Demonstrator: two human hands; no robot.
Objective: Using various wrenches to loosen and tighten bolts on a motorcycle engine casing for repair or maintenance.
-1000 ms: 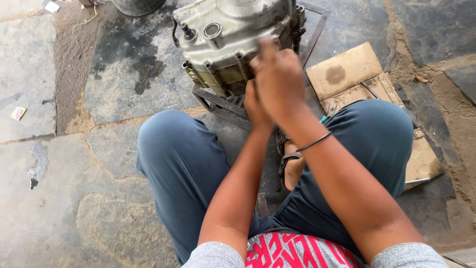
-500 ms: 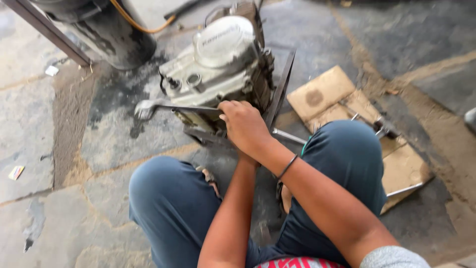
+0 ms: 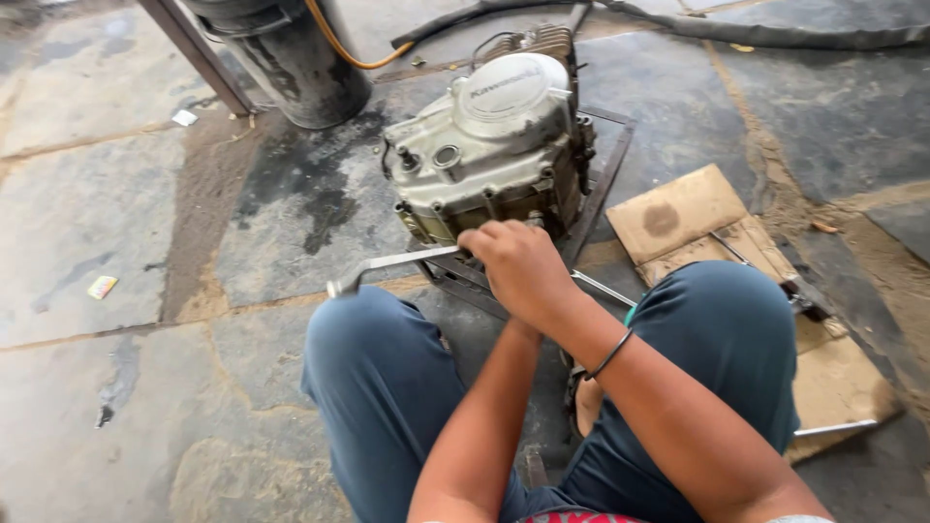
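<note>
A grey motorcycle engine (image 3: pixel 494 145) stands on a dark metal frame (image 3: pixel 608 160) on the stone floor in front of my knees. My right hand (image 3: pixel 523 266) is closed in a fist over one end of a long metal wrench (image 3: pixel 387 266), at the engine's lower front edge. The wrench handle sticks out to the left, above my left knee. My left forearm reaches up under the right hand. The left hand itself is hidden beneath it, so its grip does not show. A thin black band circles my right wrist.
A black drum (image 3: pixel 300 58) with a yellow hose (image 3: pixel 334 44) stands behind the engine on the left. A thick black hose (image 3: pixel 775 34) runs along the back. Cardboard pieces (image 3: pixel 678 218) and thin metal rods (image 3: pixel 833 426) lie at the right. Oil stains darken the floor.
My hands have come down from the engine's side cover to its lower front edge. The wrench handle has come into view, pointing left. The view has pulled back and shifted.
</note>
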